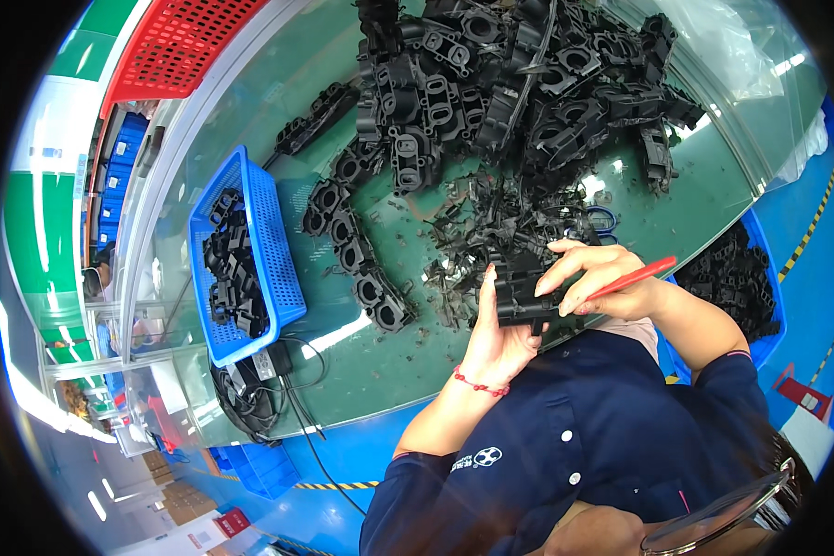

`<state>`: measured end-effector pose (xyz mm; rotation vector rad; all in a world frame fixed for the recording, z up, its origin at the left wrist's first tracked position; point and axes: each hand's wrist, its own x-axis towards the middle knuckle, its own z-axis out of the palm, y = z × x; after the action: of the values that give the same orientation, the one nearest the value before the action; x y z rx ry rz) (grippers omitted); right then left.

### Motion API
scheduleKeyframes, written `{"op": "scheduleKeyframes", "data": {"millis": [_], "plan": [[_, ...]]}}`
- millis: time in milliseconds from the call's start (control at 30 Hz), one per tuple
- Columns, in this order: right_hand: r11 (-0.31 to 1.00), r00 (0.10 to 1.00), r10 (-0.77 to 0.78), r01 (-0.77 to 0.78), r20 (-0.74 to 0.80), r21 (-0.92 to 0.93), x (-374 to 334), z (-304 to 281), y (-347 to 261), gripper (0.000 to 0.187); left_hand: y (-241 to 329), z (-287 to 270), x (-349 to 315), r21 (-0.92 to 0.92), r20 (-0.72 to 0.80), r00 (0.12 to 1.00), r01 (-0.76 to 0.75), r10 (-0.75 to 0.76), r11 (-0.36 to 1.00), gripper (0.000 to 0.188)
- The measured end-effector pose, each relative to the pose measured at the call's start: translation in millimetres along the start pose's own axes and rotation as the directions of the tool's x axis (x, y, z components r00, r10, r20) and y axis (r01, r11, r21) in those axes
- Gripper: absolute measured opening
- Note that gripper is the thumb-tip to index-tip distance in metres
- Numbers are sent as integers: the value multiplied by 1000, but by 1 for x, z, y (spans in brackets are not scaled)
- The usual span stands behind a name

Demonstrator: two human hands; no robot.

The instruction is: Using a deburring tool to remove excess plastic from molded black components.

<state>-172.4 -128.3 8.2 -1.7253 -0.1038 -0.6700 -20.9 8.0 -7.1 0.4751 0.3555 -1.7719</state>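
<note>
My left hand (502,347), with a red beaded bracelet at the wrist, holds a black moulded plastic part (519,298) near the table's front edge. My right hand (612,281) is closed round a slim red pen-like tool (632,281), whose tip is hidden. Its fingertips reach the right side of the black part. Just beyond both hands lies a heap of black plastic scraps (500,222). Behind it, a big pile of similar black moulded parts (491,83) covers the back of the table.
At the left stands a blue perforated basket (287,287) with small black parts inside. A row of joined black parts (357,259) lies right of it. Cables (296,398) hang over the front edge. A blue bin (774,320) of black pieces stands at the right. Blue-handled scissors (604,220) lie by the scraps.
</note>
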Motion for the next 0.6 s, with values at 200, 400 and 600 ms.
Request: {"op": "scheduleKeyframes", "data": {"millis": [200, 400, 600], "plan": [[850, 946, -296, 323, 129, -415, 5, -2, -2, 12, 0, 2, 0, -33, 16, 999, 31, -30, 999, 51], [577, 831, -516, 515, 206, -633, 12, 4, -1, 11, -1, 3, 1, -81, 26, 998, 51, -49, 995, 52], [488, 789, -574, 546, 221, -681, 14, 6, 2, 9, -3, 5, 3, -121, 0, 998, 67, -67, 990, 52]]}}
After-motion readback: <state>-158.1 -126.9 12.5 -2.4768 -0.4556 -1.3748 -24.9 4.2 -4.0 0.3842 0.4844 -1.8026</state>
